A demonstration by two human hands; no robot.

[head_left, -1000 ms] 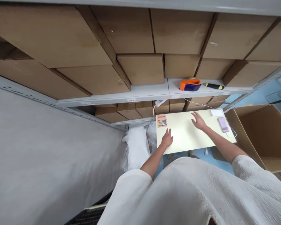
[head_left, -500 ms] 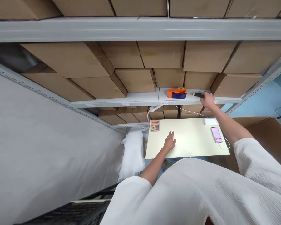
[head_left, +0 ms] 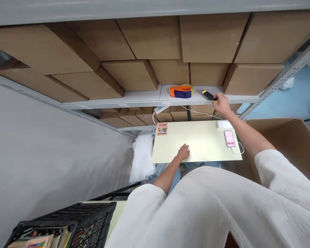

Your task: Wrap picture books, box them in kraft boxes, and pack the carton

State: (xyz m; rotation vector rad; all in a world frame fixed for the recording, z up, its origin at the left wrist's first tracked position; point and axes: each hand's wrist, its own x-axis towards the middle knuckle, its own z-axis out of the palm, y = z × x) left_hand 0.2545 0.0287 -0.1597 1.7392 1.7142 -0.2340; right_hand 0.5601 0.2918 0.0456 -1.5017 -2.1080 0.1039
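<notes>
My right hand [head_left: 222, 105] is closed around a black and yellow utility knife [head_left: 208, 95] at the front edge of the shelf [head_left: 142, 96]. The knife's tip points left and away from me. On the same shelf, to its left, lies an orange and purple tape dispenser [head_left: 181, 91]. My left hand [head_left: 183, 152] is over the pale tabletop [head_left: 196, 137] near its front edge, holding nothing, its fingers loosely bent and partly apart. A small pink picture card [head_left: 162, 129] lies at the table's far left corner.
A phone [head_left: 229, 138] on a white cable and a white block [head_left: 224, 124] lie on the table's right. Cardboard boxes [head_left: 212, 38] fill the shelves. A large open carton [head_left: 286, 137] stands right; a black crate [head_left: 93, 220] of books stands lower left, near white plastic sheeting [head_left: 143, 156].
My right hand has lifted the knife slightly and turned it, showing more of its body. My left hand has drawn back toward the table's front edge, fingers more bent. The view has shifted.
</notes>
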